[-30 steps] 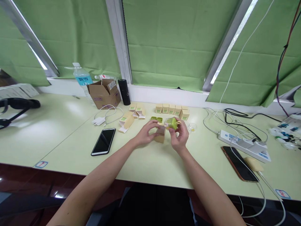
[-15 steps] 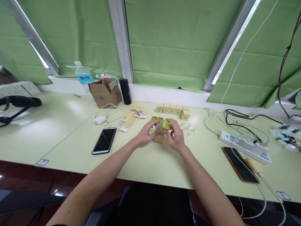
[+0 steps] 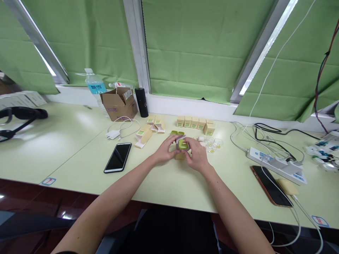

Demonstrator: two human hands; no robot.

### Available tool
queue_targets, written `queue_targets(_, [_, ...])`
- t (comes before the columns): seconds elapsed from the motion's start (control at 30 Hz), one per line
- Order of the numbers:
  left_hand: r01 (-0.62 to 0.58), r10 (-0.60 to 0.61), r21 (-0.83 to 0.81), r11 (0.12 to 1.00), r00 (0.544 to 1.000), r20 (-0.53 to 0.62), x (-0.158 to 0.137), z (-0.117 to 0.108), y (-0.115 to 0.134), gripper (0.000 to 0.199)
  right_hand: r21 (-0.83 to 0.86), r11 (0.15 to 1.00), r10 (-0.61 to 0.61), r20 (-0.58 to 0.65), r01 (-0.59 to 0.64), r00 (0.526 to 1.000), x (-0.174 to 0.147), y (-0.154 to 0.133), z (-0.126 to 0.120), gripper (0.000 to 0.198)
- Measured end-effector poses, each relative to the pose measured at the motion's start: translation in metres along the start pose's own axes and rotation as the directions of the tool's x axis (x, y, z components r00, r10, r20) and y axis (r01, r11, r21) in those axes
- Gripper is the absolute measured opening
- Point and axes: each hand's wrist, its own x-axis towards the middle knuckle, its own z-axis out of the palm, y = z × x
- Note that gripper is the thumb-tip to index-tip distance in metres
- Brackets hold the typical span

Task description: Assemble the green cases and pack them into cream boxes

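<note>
A small beige carton (image 3: pixel 179 156) stands on the table in front of me, its top flaps up. At its open top sits a little green-lidded container (image 3: pixel 182 144), lid upward; how deep it is in the carton I cannot tell. My left hand (image 3: pixel 166 149) is closed around the carton's left side. From the right, my right hand (image 3: pixel 196 152) grips the green container, with fingers over the lid's edge. Two green lids (image 3: pixel 177 133) lie just behind the carton. Clear plastic cups (image 3: pixel 212 144) with yellowish bits rest right of my right hand.
Several closed beige cartons (image 3: pixel 194 122) stand in a row at the back. Opened cartons (image 3: pixel 143 134) lie to the left, near a phone (image 3: pixel 118 157) and a white charger (image 3: pixel 113 134). A brown box (image 3: pixel 119 104) and black flask (image 3: pixel 141 102) stand behind. A power strip (image 3: pixel 277 165) is right.
The green container has shifted left and turned from tilted to lid-up over the carton. My right hand has moved left with it, while my left hand stays at the carton.
</note>
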Motion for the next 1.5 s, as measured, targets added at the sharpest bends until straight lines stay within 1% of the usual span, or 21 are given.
queue_targets(0.1, [-0.001, 0.001, 0.003, 1.000, 1.000, 0.003, 0.000, 0.000, -0.003, 0.062, 0.011, 0.999, 0.037, 0.028, -0.038, 0.999, 0.000, 0.003, 0.001, 0.020])
queue_targets(0.2, [-0.013, 0.013, -0.001, 1.000, 1.000, 0.008, -0.001, -0.001, -0.006, 0.062, 0.044, 0.996, 0.076, 0.008, -0.076, 0.997, 0.001, 0.006, 0.002, 0.012])
queue_targets(0.3, [-0.011, 0.012, -0.014, 1.000, 1.000, 0.019, -0.002, -0.002, -0.008, 0.064, 0.072, 0.994, 0.083, -0.040, -0.080, 0.996, 0.002, 0.006, 0.005, 0.015])
queue_targets(0.43, [-0.003, 0.004, -0.037, 0.999, 1.000, 0.025, -0.003, -0.002, -0.007, 0.065, 0.083, 0.992, 0.102, -0.064, -0.096, 0.993, 0.000, 0.003, 0.011, 0.016])
queue_targets(0.6, [0.013, -0.010, -0.059, 0.998, 0.999, 0.052, -0.003, -0.003, -0.006, 0.069, 0.026, 0.982, 0.187, -0.078, -0.186, 0.979, -0.003, 0.000, 0.017, 0.017])
queue_targets(0.77, [0.006, -0.003, -0.045, 0.999, 0.997, 0.074, -0.003, -0.002, -0.005, 0.072, 0.105, 0.946, 0.315, -0.064, -0.308, 0.947, -0.002, 0.004, 0.021, 0.015])
queue_targets(0.9, [0.016, -0.014, -0.022, 1.000, 0.997, 0.070, -0.002, -0.002, -0.004, 0.071, 0.158, 0.917, 0.376, -0.036, -0.366, 0.926, -0.002, 0.010, 0.026, 0.011])
queue_targets(0.97, [0.017, -0.015, -0.023, 1.000, 0.997, 0.071, -0.002, -0.003, -0.005, 0.071, 0.139, 0.914, 0.385, -0.010, -0.380, 0.923, -0.002, 0.010, 0.027, 0.012])
queue_targets(1.07, [0.017, -0.015, -0.023, 1.000, 0.998, 0.067, -0.003, -0.003, -0.005, 0.071, 0.130, 0.922, 0.367, 0.007, -0.365, 0.930, -0.002, 0.007, 0.025, 0.015])
queue_targets(1.17, [0.020, -0.019, -0.025, 0.999, 0.998, 0.061, -0.003, -0.004, -0.006, 0.071, 0.260, 0.904, 0.369, -0.068, -0.340, 0.927, 0.001, 0.003, 0.019, 0.020])
queue_targets(1.23, [0.024, -0.021, -0.040, 0.999, 0.998, 0.065, -0.003, -0.004, -0.005, 0.071, 0.365, 0.869, 0.406, -0.141, -0.334, 0.903, 0.003, 0.002, 0.015, 0.021])
queue_targets(1.33, [0.038, -0.035, -0.065, 0.997, 0.998, 0.058, -0.003, -0.004, -0.003, 0.069, 0.466, 0.799, 0.510, -0.189, -0.380, 0.839, 0.005, 0.006, 0.013, 0.020])
queue_targets(1.43, [0.046, -0.046, -0.089, 0.995, 0.999, 0.013, -0.002, -0.003, -0.002, 0.053, 0.529, 0.724, 0.600, -0.169, -0.442, 0.782, 0.005, 0.014, 0.016, 0.018])
queue_targets(1.5, [0.043, -0.047, -0.097, 0.994, 0.998, -0.041, -0.001, -0.003, -0.002, 0.038, 0.556, 0.693, 0.627, -0.149, -0.459, 0.765, 0.005, 0.020, 0.019, 0.019])
